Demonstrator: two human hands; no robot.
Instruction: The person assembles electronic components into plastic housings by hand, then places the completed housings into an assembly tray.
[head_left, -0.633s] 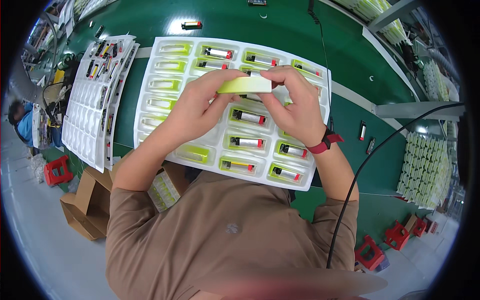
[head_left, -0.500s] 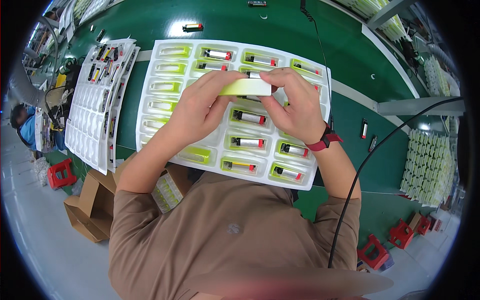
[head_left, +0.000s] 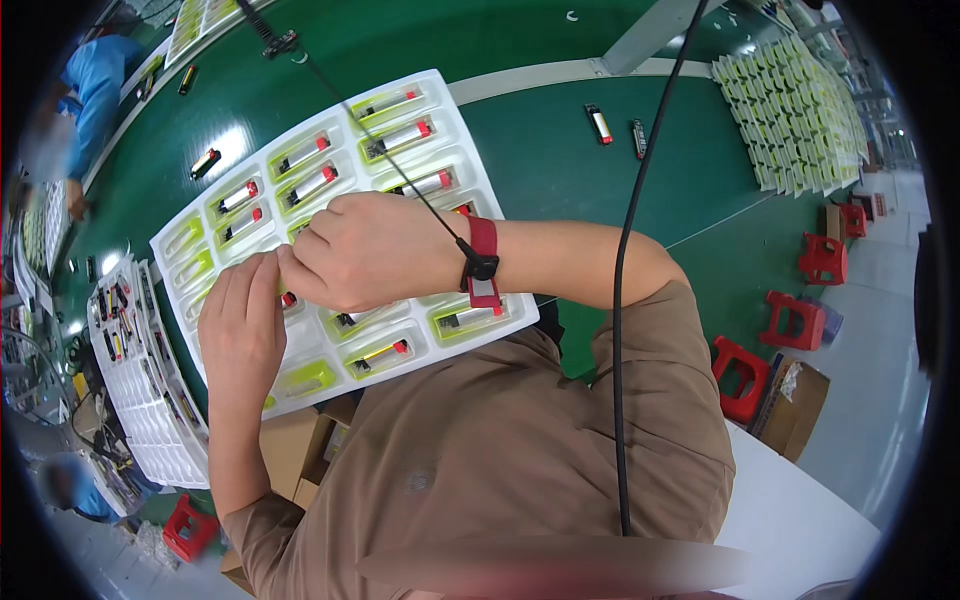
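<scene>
My left hand (head_left: 243, 310) and right hand (head_left: 375, 250) meet at their fingertips over the left half of a white moulded tray (head_left: 468, 150). Both are closed in a pinch; the yellow-green and white casing between them is almost wholly hidden by the fingers. Around them, tray pockets hold yellow-green shells, many with a silver cylinder (head_left: 405, 137) that has a red end and a black end. Near my left wrist lies a shell (head_left: 306, 378) without a cylinder. A red wrist strap (head_left: 484, 248) with a black cord sits on my right wrist.
Stacked white trays (head_left: 150, 415) with small parts stand at the left. A tall stack of yellow-green filled trays (head_left: 785, 115) is at the far right. Loose cylinders (head_left: 598, 125) lie on the green table (head_left: 540, 160). A black cable (head_left: 622, 300) hangs before my right arm. A person in blue (head_left: 103, 85) is far left.
My view has swung to the right, so the tray appears tilted. Both hands have shifted to the tray's left side. The casing, plainly visible before, is now covered by the fingers.
</scene>
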